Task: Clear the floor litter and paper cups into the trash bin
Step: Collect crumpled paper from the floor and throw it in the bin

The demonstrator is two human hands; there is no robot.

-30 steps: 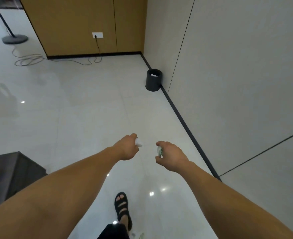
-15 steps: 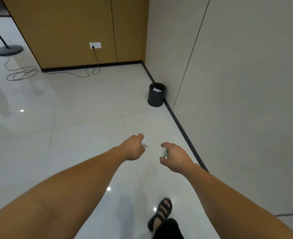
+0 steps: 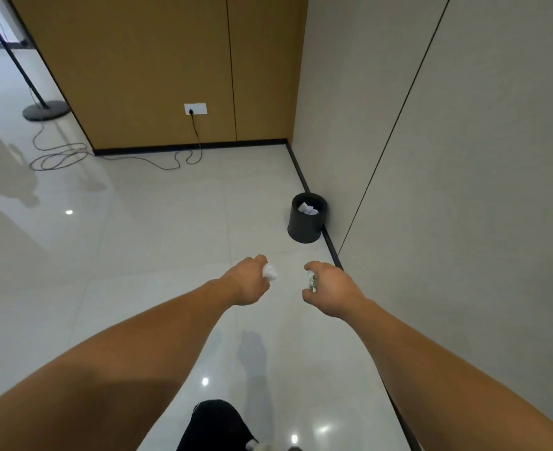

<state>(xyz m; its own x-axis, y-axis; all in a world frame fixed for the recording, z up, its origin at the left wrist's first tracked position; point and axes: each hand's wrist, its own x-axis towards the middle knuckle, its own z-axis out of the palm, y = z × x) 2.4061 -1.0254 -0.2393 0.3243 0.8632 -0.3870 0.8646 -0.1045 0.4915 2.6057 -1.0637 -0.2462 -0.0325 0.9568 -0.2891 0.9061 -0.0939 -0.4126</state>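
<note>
Litter is held in both hands above the pale tiled floor [image 3: 158, 222]. In the left hand [image 3: 247, 283] a crumpled white paper wad [image 3: 269, 272] is clenched, with only its end showing past the curled fingers. In the right hand [image 3: 333, 289] a small green-and-white piece [image 3: 312, 281] is pinched between thumb and fingers. It may be a crushed paper cup, but that cannot be told for certain.

Both pieces are judged very light, soft and easily squashed, with nothing fragile about them, so a loose hold round the bulk is enough. Paper this light may drift or bounce off a rim, so a release from low over the opening is advised.

The trash bin [image 3: 303, 231], small, black and round, stands at one o'clock from the hands and well apart from them. It is set just beside the dark baseboard [image 3: 330, 245] of the grey wall [image 3: 464, 190]. White scraps [image 3: 307, 209] are seen inside it, with room left.

At ten o'clock, far off, the round base of a stand [image 3: 45, 110] is seen. From it a grey cable [image 3: 60, 157] is laid in loops across the floor and plugged into a wall socket [image 3: 195, 109] at eleven o'clock. None of this lies between the hands and the bin, and only glossy tile, judged possibly slippery, is to be crossed. On the right the grey wall runs close along the way to the bin.
</note>
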